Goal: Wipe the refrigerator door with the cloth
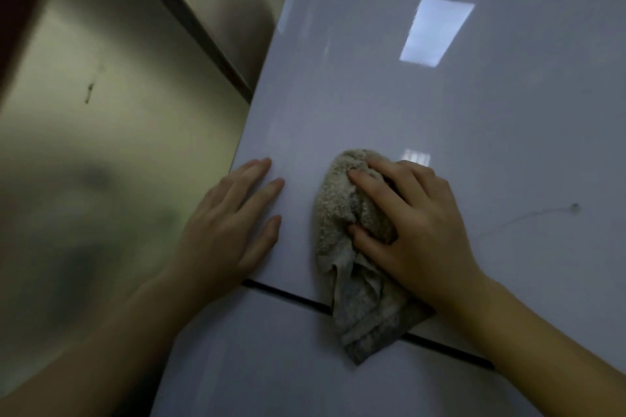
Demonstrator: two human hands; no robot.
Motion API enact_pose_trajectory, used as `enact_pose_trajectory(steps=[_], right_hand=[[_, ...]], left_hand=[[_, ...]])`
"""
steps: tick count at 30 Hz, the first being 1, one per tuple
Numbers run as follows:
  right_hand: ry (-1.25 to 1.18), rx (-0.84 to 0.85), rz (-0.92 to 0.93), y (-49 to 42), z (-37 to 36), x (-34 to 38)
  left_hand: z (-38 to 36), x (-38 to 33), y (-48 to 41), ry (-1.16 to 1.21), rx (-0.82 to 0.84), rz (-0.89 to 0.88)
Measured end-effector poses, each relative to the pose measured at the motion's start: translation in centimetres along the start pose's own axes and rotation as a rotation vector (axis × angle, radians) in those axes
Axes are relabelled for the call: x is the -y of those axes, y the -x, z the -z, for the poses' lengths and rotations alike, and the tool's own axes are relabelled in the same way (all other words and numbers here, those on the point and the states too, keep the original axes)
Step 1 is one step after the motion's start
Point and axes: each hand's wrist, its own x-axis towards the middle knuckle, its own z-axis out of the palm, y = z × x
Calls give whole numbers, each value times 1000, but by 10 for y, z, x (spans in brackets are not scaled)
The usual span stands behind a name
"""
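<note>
The glossy pale grey refrigerator door (423, 105) fills the right and middle of the view. My right hand (413, 223) presses a crumpled beige terry cloth (342, 213) flat against the door, fingers spread over it. The cloth's loose end hangs down across the dark gap (288, 294) between the upper and lower door panels. My left hand (230, 227) lies flat on the door near its left edge, fingers apart, holding nothing, a short way left of the cloth.
A brushed metal surface (101, 145) stands left of the refrigerator, with a dark strip (203, 30) running up along it. A small dark mark and faint scratch (574, 207) show on the door at the right. Ceiling light reflections (437, 30) sit higher on the door.
</note>
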Motion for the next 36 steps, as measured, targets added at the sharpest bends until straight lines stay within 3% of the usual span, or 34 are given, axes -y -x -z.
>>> enact_pose_trajectory(steps=[7, 15, 22, 24, 32, 36], right_hand=[[13, -13, -3, -6, -6, 7], [10, 72, 214, 30, -20, 45], [32, -62, -94, -53, -23, 13], [10, -60, -109, -67, -28, 20], [-3, 133, 326, -25, -38, 57], [32, -31, 35, -51, -28, 33]], left_hand=[[-2, -6, 37, 8, -1, 24], [-4, -1, 94, -52, -78, 21], [-12, -7, 121, -65, -3, -2], [-11, -6, 123, -58, 3, 11], [-3, -5, 119, -41, 34, 19], [8, -1, 108, -71, 34, 52]])
